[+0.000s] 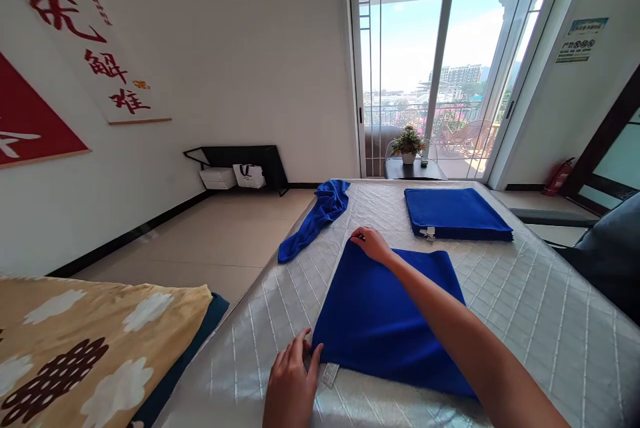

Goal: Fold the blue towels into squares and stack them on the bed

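Observation:
A blue cloth [385, 321] lies spread almost flat on the quilted silver-grey mattress [520, 321], with a small white tag [329, 375] at its near left corner. My left hand [291, 378] has that near corner between thumb and fingers. Reaching across the cloth, my right hand [371, 243] pinches its far left corner. Behind and to the right sits a neat stack of folded blue cloths [457, 211], a white tag showing at its front. A crumpled blue cloth [320, 215] rests along the mattress's far left edge, apart from both hands.
At the lower left is a bed surface with a yellow patterned cover [115, 348]. Beyond the mattress stands a small dark table [417, 170] with a potted plant [409, 145] before sliding glass doors. A dark chair [610, 255] is at right, near a fire extinguisher [559, 177].

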Available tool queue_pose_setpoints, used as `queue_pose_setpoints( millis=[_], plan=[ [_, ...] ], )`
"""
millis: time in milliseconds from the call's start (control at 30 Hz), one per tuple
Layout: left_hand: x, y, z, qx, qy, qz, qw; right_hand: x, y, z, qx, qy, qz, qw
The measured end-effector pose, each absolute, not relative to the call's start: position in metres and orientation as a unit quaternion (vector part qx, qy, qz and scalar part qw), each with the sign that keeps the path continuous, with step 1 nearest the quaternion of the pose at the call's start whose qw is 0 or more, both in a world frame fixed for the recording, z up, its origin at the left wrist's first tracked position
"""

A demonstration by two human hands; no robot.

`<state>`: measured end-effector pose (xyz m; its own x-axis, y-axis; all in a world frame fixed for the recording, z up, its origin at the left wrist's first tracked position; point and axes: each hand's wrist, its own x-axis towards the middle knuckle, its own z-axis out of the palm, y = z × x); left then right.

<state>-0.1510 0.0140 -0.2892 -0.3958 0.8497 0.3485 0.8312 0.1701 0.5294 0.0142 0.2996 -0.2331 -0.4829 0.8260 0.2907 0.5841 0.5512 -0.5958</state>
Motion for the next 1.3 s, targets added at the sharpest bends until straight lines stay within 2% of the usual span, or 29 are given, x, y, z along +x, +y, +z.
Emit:
queue_pose_setpoints(
  millis=[167, 367, 467, 633, 800, 933, 1067, 1200, 1300],
  plan=[
    [-0.152, 0.016, -0.291, 0.572, 0.758, 0.313, -0.001, 0.055, 0.288, -0.193, -0.355, -0.824, 0.225, 0.379],
    [-0.151, 0.020, -0.268, 0.637, 0.711, 0.284, -0.086, 0.105, 0.268, -0.155, -0.321, -0.817, 0.225, 0.424],
    [-0.155, 0.025, -0.229, 0.669, 0.672, 0.273, -0.164, 0.131, 0.259, -0.134, -0.340, -0.774, 0.262, 0.465],
    [-0.146, 0.023, -0.131, 0.704, 0.562, 0.268, -0.340, 0.173, 0.238, -0.091, -0.312, -0.670, 0.369, 0.564],
    [-0.111, 0.006, -0.045, 0.691, 0.504, 0.282, -0.435, 0.199, 0.212, -0.056, -0.237, -0.589, 0.356, 0.686],
    [-0.088, -0.002, -0.013, 0.700, 0.486, 0.326, -0.408, 0.219, 0.191, -0.040, -0.222, -0.556, 0.294, 0.745],
    [-0.058, -0.007, -0.007, 0.731, 0.450, 0.381, -0.343, 0.245, 0.175, -0.035, -0.262, -0.518, 0.206, 0.787],
    [-0.022, -0.009, -0.015, 0.807, 0.386, 0.399, -0.202, 0.265, 0.166, -0.032, -0.301, -0.453, 0.114, 0.832],
    [-0.006, -0.007, -0.030, 0.821, 0.365, 0.431, -0.085, 0.262, 0.172, -0.031, -0.296, -0.437, 0.091, 0.845]
  ],
)
